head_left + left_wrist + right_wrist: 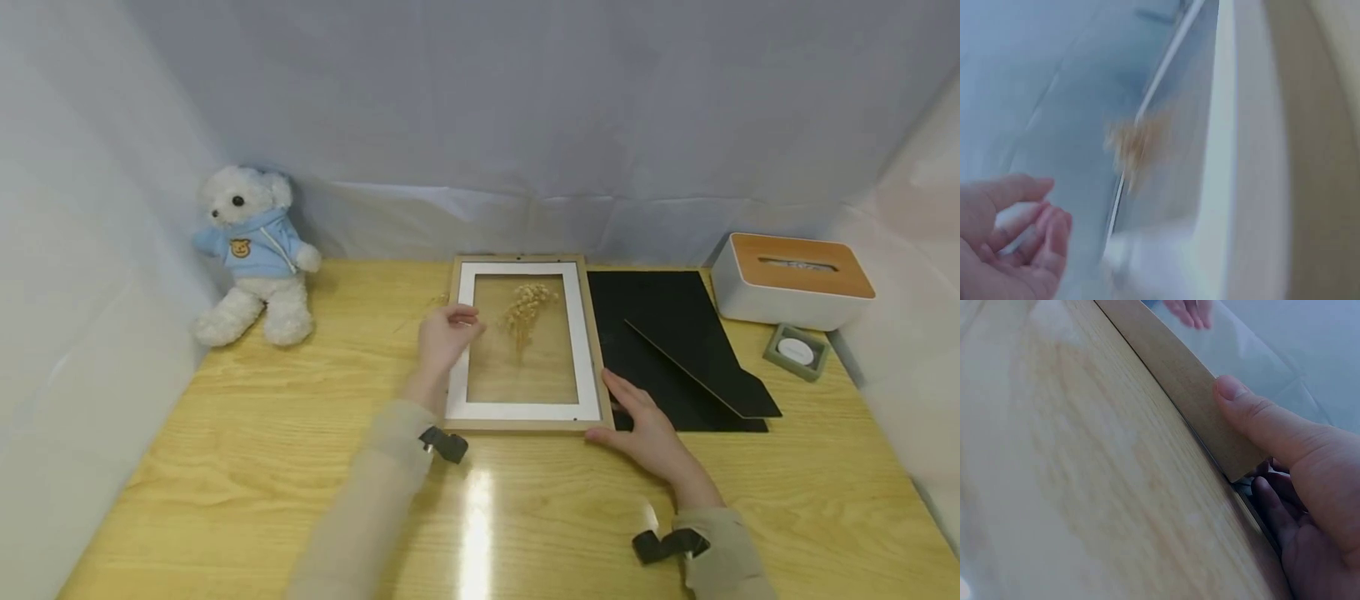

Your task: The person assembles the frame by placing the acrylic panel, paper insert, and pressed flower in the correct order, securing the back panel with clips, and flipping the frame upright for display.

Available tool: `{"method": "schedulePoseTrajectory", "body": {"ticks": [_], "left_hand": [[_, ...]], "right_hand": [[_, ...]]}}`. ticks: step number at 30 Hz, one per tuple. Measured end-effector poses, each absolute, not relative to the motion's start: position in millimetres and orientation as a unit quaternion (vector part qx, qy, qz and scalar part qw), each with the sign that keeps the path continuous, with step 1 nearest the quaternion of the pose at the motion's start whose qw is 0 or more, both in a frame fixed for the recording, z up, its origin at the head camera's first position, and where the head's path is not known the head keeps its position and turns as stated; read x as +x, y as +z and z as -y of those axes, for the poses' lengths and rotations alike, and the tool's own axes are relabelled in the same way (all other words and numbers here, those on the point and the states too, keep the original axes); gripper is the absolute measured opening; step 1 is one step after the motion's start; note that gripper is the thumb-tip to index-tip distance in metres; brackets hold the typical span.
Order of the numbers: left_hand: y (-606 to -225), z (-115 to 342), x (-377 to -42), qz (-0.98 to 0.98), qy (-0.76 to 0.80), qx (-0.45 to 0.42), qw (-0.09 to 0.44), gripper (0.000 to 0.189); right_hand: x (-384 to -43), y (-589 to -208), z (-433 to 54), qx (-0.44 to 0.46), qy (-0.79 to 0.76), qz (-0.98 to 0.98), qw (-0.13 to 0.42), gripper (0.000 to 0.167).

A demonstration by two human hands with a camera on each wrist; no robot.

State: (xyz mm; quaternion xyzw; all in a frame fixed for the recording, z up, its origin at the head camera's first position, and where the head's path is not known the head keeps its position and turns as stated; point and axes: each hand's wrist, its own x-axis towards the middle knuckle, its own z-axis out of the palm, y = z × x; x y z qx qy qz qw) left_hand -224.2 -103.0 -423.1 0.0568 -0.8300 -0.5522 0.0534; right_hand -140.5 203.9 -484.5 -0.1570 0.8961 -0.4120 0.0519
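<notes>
A light wood picture frame [531, 426] with a white mat [588, 350] inside it lies on the table. Within the mat's opening is a small bunch of dried flowers [525, 310]. My left hand [447, 333] hovers by the frame's left side, its fingers loosely bent; nothing shows between them in the left wrist view, where the flowers blur beyond. The right hand [643, 427] holds the frame's near right corner. Its thumb [1235, 394] lies against the front edge, while the other fingers bend at the side, partly hidden behind the corner.
Right of the frame lie a black board [645, 292] and a folded black piece [697, 358]. A tissue box [787, 300] and a small green tray [787, 362] with a white disc stand farther right. A white plush bear [258, 250] sits at the back left. A thin dried sprig [435, 301] lies left of the frame.
</notes>
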Motion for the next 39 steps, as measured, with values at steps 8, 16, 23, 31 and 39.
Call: {"method": "schedulePoseTrajectory", "body": {"ticks": [8,16,23,31,39], "left_hand": [[-431.4,170.1,-239.3,0.81,-0.565,0.105,0.116,0.029],[-454.0,211.1,-236.1,0.785,-0.586,0.16,0.123,0.029],[-466.1,223.5,-235.2,0.825,-0.531,0.164,0.106,0.026],[-472.3,224.9,-239.9,0.86,-0.478,0.148,0.102,0.021],[-469.5,223.3,-239.6,0.892,-0.422,0.134,0.096,0.015]], "right_hand": [[-141.3,-483.7,-203.7,-0.153,-0.411,-0.897,0.058,0.098],[-141.2,-483.5,-202.6,-0.15,-0.409,-0.898,0.062,0.099],[-140.9,-485.3,-203.1,-0.145,-0.407,-0.9,0.06,0.099],[-139.6,-484.0,-203.5,-0.14,-0.403,-0.902,0.061,0.1],[-141.2,-483.5,-202.3,-0.144,-0.401,-0.903,0.062,0.1]]}}
